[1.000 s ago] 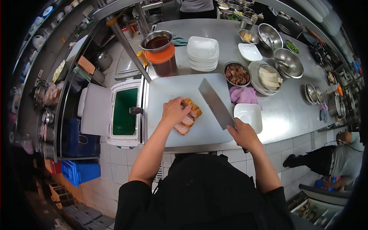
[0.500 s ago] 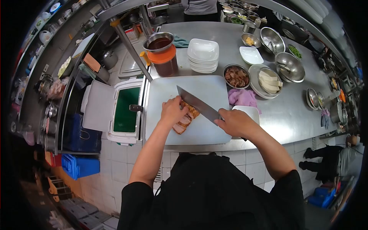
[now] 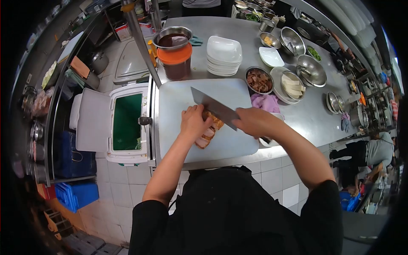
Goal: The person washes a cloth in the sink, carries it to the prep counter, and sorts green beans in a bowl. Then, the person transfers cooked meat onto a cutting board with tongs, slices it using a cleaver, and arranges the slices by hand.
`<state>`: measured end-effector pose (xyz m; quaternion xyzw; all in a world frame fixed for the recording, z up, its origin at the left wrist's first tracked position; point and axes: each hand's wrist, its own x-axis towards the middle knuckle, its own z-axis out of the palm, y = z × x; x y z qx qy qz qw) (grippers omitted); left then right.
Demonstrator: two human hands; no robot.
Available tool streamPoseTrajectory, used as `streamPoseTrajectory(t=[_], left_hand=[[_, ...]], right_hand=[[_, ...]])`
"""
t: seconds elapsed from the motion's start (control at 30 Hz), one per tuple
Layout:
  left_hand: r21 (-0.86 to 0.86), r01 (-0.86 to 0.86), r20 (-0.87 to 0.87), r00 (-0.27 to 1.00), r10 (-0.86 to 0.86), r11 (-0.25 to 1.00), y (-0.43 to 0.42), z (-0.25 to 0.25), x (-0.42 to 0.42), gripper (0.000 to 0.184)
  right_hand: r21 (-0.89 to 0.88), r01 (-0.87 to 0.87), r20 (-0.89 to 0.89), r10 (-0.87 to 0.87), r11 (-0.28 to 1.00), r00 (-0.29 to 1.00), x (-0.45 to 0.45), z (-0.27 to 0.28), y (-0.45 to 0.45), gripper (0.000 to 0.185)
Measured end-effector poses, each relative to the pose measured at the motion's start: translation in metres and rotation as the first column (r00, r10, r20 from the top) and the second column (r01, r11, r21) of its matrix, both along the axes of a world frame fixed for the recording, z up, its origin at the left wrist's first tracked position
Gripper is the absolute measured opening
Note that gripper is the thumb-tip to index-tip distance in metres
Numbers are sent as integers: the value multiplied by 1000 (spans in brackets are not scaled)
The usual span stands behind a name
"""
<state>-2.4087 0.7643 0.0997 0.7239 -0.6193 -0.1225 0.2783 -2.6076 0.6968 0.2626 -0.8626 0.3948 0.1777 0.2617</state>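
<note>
A slab of cooked meat (image 3: 206, 138) with a browned crust lies on the white cutting board (image 3: 176, 93), its near end cut into slices. My left hand (image 3: 194, 122) has its fingers curled over the meat's left side and holds it down. In my right hand (image 3: 256, 122), closed around the handle, is a cleaver (image 3: 212, 104). Its broad blade slants across the far part of the meat, close to my left fingertips. The blade hides the far end of the meat, and whether the edge touches it I cannot tell.
Behind the board stand an orange-lidded tub (image 3: 175, 57) bearing a bowl of dark liquid (image 3: 172, 39), stacked white dishes (image 3: 224, 55) and a bowl of meat pieces (image 3: 259, 80). A purple cloth (image 3: 265, 103) lies right. Left is an open bin (image 3: 127, 123). A co-worker (image 3: 374, 153) bends at far right.
The whole view has shifted, so the counter's things sit further left and up. The co-worker at the right now reaches down. My hands keep nearly the same hold on meat and cleaver.
</note>
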Motion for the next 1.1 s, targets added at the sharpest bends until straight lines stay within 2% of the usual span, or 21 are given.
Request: streamPoseTrajectory(t=[0.1,0.23,0.47,0.6,0.7,0.83,0.9,0.93,1.0,1.03,1.1], left_hand=[[-43,-18,-2,1000,18,999,2,-1,-1,37],[-47,-62,-41,997,60,997,1,-1,-3,35],[-64,-83,-70,994,78,995,0,-3,-5,33],[-126,-49,-59,997,42,991,-1,-6,-9,33],[-111,-54,-62,997,47,992,0,-4,-7,33],[-91,-87,-85,993,79,992,-1,-7,-7,34],[-88,-77,-105,992,68,993,-2,-9,-5,34],[-88,-60,-116,992,49,994,-1,-10,-3,34],[-76,-55,-115,992,46,996,-2,-10,1,34],[-70,-47,-121,992,38,996,0,-10,-1,35],[-104,-56,-123,991,43,993,-7,-11,0,35]], right_hand=[[85,90,23,-92,992,996,34,-16,-5,36],[81,48,34,-51,996,998,35,-20,-11,37],[89,-60,-1,60,994,998,-27,9,-6,35],[37,-33,73,30,999,997,3,-32,-9,34],[102,38,87,-47,994,995,19,-30,-8,34],[61,15,-1,-15,998,1000,-13,-13,-2,34],[-167,-146,32,154,975,988,-36,-25,-1,33],[-158,-151,34,158,976,987,-31,-43,1,33],[-215,-39,162,75,976,984,-13,-101,4,34],[-177,84,180,-52,981,982,5,-129,6,34],[-198,87,214,-43,976,976,9,-129,-5,34]])
